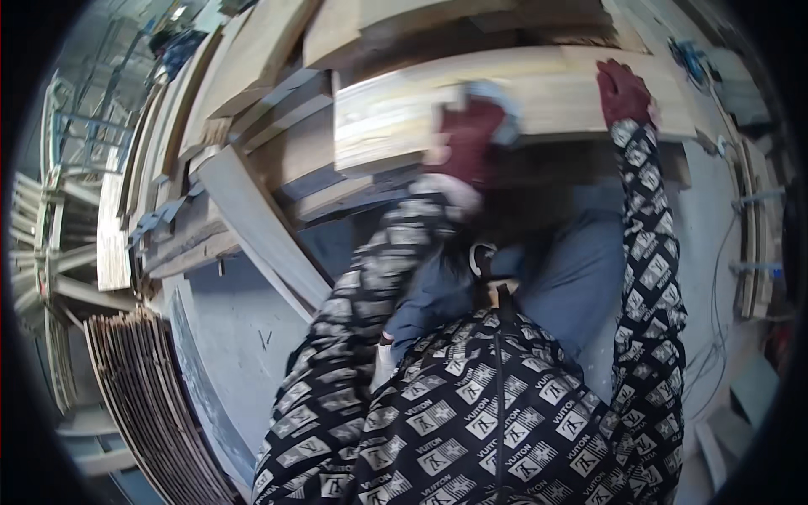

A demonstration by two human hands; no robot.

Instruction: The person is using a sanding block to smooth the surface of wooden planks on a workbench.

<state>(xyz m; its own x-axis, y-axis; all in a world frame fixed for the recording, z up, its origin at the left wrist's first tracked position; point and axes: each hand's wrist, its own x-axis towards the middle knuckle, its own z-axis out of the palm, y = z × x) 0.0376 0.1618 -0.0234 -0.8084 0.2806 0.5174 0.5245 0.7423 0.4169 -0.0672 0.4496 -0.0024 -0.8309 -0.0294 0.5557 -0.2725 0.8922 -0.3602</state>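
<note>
A long pale wooden board (555, 84) lies crosswise in front of me. My left hand (465, 139), in a dark red glove, is over the board's middle and smeared by motion. It is closed on a grey-blue rounded thing (502, 105), partly hidden behind the glove and too blurred to name. My right hand (624, 91), also gloved in dark red, lies on the board toward its right end, fingers stretched out and resting on the wood.
More thick boards (261, 55) are stacked beyond and to the left. A narrow plank (261, 231) leans toward the grey floor (231, 307). Thin wooden strips (151, 404) stand bundled at lower left. Cables (715, 328) trail on the floor at right, near upright timbers (755, 227).
</note>
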